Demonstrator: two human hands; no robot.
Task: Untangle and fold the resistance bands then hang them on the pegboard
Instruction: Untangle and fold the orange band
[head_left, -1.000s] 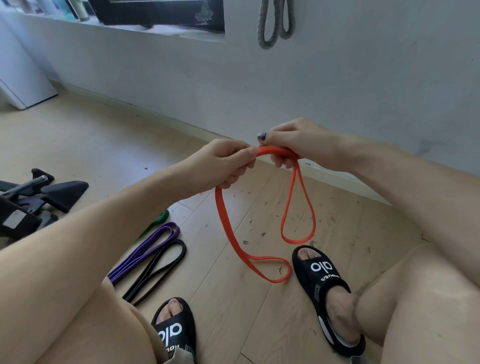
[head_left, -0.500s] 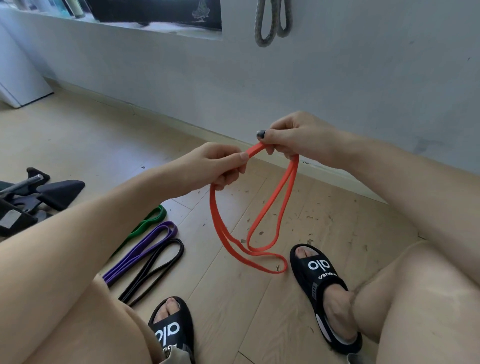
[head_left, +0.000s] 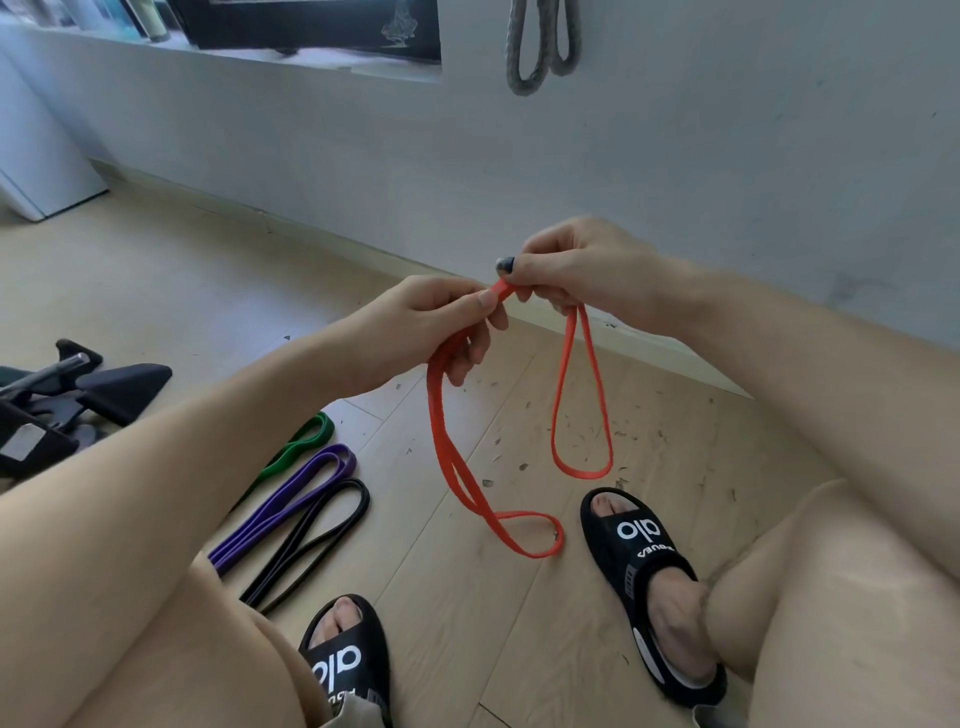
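Wood floor (head_left: 363, 270), orange band (head_left: 441, 441) between hands

left hand (head_left: 423, 325): pinches orange band (head_left: 444, 457) near its top, fingers curled round it
right hand (head_left: 576, 270): pinches same band just beside left hand, dark-painted thumbnail
orange band: two loops hang down, longer one under left hand, lower end touching floor (head_left: 182, 291)
floor bands: green band (head_left: 301, 444), purple band (head_left: 291, 501), black band (head_left: 317, 540) side by side, left
feet: black slides (head_left: 639, 551)
wall (head_left: 727, 156): grey rope loops (head_left: 540, 47) hang at top
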